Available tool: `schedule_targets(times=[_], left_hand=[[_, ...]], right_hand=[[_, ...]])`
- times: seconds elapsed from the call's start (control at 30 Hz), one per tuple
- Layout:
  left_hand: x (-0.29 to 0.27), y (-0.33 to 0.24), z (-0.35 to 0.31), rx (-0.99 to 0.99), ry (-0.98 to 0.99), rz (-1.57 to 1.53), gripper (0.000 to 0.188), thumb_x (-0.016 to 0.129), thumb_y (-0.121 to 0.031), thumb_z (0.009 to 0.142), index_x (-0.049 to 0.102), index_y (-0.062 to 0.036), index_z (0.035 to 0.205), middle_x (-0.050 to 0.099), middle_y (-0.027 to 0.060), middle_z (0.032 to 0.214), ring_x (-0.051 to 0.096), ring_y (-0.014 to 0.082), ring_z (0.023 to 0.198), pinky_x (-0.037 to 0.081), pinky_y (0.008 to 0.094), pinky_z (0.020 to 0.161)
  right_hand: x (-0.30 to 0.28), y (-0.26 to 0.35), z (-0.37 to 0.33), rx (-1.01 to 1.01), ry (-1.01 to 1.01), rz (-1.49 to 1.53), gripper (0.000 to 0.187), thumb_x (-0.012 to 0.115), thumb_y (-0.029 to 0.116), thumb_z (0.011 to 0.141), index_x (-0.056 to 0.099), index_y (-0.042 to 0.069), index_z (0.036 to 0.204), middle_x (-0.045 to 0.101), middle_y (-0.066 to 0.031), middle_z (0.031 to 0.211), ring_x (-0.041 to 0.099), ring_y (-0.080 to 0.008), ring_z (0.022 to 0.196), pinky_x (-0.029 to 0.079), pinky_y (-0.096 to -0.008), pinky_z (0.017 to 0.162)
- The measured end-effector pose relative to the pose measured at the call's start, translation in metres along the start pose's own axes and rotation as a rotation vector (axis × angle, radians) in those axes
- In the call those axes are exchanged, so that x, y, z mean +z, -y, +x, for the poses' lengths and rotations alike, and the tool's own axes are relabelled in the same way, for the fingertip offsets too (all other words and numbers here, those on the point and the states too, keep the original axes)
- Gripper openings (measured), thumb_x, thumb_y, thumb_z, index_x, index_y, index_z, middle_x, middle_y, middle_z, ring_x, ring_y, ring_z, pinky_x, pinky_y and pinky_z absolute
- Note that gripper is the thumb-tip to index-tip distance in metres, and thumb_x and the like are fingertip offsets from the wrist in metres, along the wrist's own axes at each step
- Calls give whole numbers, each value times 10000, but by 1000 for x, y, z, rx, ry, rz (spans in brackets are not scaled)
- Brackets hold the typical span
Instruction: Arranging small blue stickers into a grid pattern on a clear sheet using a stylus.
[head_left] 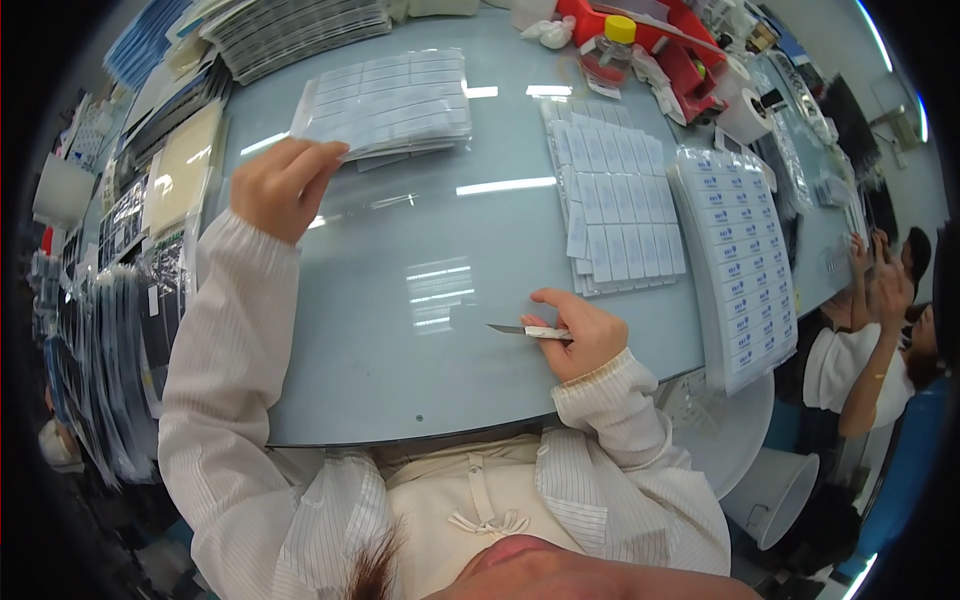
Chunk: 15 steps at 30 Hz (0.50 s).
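My left hand [285, 188] is at the near left corner of a stack of pale label sheets [395, 95], its thumb and fingers pinched together on the edge of a sheet. The stack lies toward the back of the table, printed in rows of small rectangles. Low over the near part of the table, my right hand [588, 340] grips a small craft knife [546, 333] by its light, wrapped handle. Its thin pointed blade sticks out to the left, apart from any sheet. Right of centre lie several layers of cut white label strips [620, 200].
A thick stack of blue-printed label sheets [738, 270] overhangs the table's right edge. Behind stand a yellow-capped bottle [608, 62] and a red bin [690, 85]. Folders and paper piles [290, 35] line the back left. Below right is a white bin [775, 495]; people [860, 365] sit beyond.
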<state>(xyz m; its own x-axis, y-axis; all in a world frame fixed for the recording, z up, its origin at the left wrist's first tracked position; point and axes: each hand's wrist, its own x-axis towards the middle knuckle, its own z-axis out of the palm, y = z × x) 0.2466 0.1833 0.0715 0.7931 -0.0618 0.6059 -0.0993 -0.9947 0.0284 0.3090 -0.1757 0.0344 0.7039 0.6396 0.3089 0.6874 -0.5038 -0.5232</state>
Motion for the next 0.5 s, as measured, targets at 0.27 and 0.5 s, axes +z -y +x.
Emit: schedule_targets(times=[0.27, 0.5], left_hand=[[-69, -126, -22, -244, 865, -382, 551, 688, -145, 865, 514, -115, 1387, 687, 122, 981, 688, 285, 801, 558, 355, 661], [-42, -82, -70, -45, 807, -383, 744, 691, -459, 834, 421, -189, 1473, 195, 178, 1605, 185, 382, 1479, 203, 517, 1190]], right_hand=[[2, -3, -2, -9, -10, 42, 225, 790, 174, 797, 705, 75, 980, 563, -49, 591, 517, -176, 470, 395, -295, 452], [2, -4, -5, 78, -53, 121, 211, 785, 92, 777, 714, 67, 974, 474, -36, 559, 434, -131, 470, 354, -285, 453]])
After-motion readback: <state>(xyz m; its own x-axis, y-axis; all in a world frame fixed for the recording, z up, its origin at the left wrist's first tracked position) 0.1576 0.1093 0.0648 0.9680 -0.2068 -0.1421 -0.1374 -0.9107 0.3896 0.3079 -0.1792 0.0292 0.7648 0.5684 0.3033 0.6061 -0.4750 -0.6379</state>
